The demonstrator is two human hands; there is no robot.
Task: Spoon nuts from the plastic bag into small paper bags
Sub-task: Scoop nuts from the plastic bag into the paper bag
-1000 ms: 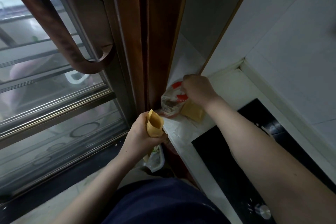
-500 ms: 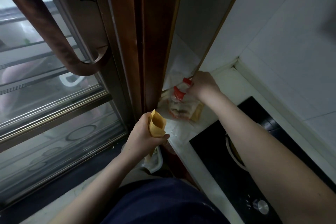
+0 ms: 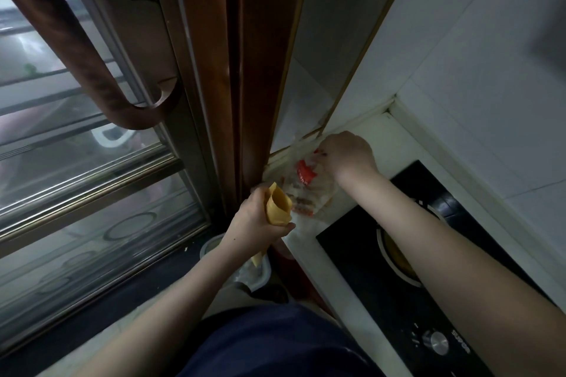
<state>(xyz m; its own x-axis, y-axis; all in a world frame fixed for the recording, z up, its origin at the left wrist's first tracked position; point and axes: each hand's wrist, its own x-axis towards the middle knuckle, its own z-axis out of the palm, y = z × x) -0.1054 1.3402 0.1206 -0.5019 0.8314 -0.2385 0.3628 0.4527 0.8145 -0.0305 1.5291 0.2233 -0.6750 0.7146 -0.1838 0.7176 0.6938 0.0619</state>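
Early stage, I judge: left hand (image 3: 254, 220) grips open paper bag (image 3: 278, 208); right hand (image 3: 347, 154) pinches plastic bag (image 3: 306, 190) at its 2 o'clock. No spoon seen, filling untold.

Left hand (image 3: 255, 225) raised at the counter edge, fingers and thumb curled round a small paper bag (image 3: 278, 207), mouth up, forearm running down toward the torso. Right hand (image 3: 349, 154) reaching further out, beyond the left hand, knuckles up, fingertips pinching the top of the plastic bag (image 3: 306, 187). Right forearm stretched long, crossing the lower right corner.
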